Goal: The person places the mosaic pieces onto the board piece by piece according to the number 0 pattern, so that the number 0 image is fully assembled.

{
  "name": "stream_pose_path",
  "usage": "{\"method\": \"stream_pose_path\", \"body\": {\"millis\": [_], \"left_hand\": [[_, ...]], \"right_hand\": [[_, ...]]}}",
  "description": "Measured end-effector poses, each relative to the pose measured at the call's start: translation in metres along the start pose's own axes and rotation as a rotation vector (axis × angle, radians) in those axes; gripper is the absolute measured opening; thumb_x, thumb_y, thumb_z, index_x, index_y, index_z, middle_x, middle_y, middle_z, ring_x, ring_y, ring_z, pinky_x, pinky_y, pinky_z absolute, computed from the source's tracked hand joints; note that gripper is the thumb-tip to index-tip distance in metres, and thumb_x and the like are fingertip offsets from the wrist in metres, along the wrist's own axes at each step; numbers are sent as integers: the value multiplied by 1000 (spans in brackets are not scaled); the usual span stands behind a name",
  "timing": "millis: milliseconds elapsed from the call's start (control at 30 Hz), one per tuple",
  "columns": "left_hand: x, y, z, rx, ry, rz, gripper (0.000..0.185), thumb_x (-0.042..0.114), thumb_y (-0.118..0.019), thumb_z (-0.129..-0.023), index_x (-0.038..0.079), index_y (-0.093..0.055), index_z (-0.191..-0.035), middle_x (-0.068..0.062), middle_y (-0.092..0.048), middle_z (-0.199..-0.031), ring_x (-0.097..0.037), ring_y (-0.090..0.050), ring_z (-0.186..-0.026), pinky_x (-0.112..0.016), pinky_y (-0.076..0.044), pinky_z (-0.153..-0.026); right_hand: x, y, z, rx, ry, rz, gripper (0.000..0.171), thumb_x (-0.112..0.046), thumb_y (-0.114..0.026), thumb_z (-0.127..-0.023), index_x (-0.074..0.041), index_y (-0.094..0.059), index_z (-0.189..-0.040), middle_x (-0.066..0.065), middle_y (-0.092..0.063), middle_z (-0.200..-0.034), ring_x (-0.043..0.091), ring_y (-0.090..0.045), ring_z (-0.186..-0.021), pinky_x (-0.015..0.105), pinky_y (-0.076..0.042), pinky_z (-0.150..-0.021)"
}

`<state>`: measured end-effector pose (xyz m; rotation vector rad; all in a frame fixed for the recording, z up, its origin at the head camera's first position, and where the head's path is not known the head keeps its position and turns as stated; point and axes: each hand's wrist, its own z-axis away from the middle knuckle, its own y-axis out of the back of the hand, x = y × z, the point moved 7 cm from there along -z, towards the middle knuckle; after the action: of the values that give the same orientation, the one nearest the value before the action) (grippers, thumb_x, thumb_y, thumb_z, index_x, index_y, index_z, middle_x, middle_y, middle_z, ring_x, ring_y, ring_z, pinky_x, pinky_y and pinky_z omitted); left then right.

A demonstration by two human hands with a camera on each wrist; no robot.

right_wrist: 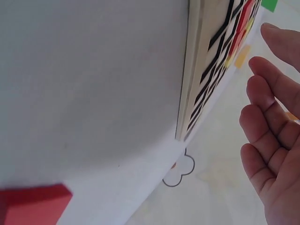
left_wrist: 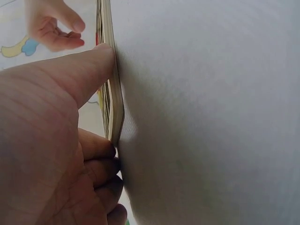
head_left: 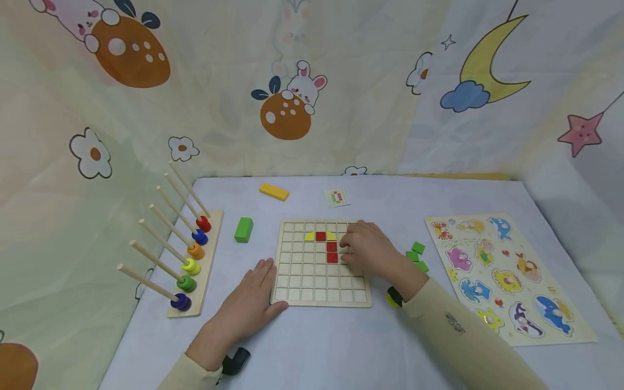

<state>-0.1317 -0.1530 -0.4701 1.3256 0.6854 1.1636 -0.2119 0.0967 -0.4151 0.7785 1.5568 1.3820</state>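
The table (head_left: 312, 346), covered in a pale cloth, lies under both hands. The animal puzzle (head_left: 507, 276) lies well to the right of the right hand, flat on the cloth. The peg rack (head_left: 195, 265), with its slanted rods and coloured rings, stands well to the left of the left hand.

The grid board (head_left: 319, 281) lies between the two hands. The left hand (head_left: 248, 309) rests on the cloth against the board's near left corner, thumb along the near edge; the left wrist view shows the thumb (left_wrist: 89, 70) and fingers pressed to the board's edge (left_wrist: 115, 108), fingers fairly straight, gripping nothing. The right hand (head_left: 368, 250) lies over the right part of the board, fingertips just beside the red tiles (head_left: 331, 252). In the right wrist view its fingers (right_wrist: 267, 122) are loosely spread and relaxed, holding nothing.

The red tiles sit in the board's cells as a short column, with one more red tile (head_left: 320, 236) just above and to their left, flanked by yellow pieces (head_left: 309, 236).

A green block (head_left: 243, 229) stands beyond the left hand. A yellow block (head_left: 273, 191) lies further off. Small green pieces (head_left: 416, 255) lie just right of the right hand. A small pattern card (head_left: 337, 197) lies beyond the board.
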Motion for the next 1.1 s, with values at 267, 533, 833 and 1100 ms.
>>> {"method": "stream_pose_path", "body": {"millis": [267,533,833,1100], "left_hand": [[0,-1,0,-2,4,5,97,61,-65,-97,3,-28,-165,-14,-21,-175,-32,-17,-164,-52,-25,-132],[1,0,0,-10,3,3,96,60,-64,-98,3,-27,-165,-14,-21,-175,-32,-16,-164,-52,-24,-132],[2,2,1,-5,-6,2,96,59,-65,-98,1,-28,-164,-16,-22,-175,-33,-18,-164,-53,-25,-132],[0,0,-1,-16,-4,-4,96,60,-63,-98,2,-26,-165,-15,-19,-175,-32,-16,-164,-53,-24,-132]], "right_hand": [[20,10,13,29,-39,-17,23,-27,-85,-87,-14,-82,-106,-1,-70,-100,20,-57,-98,43,-51,-97],[43,23,25,66,-70,-16,23,-27,-85,-88,-14,-82,-107,-1,-69,-98,21,-56,-95,43,-50,-91],[65,35,38,63,-104,-10,24,-25,-84,-89,-12,-82,-109,3,-71,-101,24,-59,-97,47,-50,-90],[79,37,55,58,-102,22,22,-23,-85,-88,-12,-82,-107,3,-72,-99,22,-58,-91,40,-49,-80]]}}
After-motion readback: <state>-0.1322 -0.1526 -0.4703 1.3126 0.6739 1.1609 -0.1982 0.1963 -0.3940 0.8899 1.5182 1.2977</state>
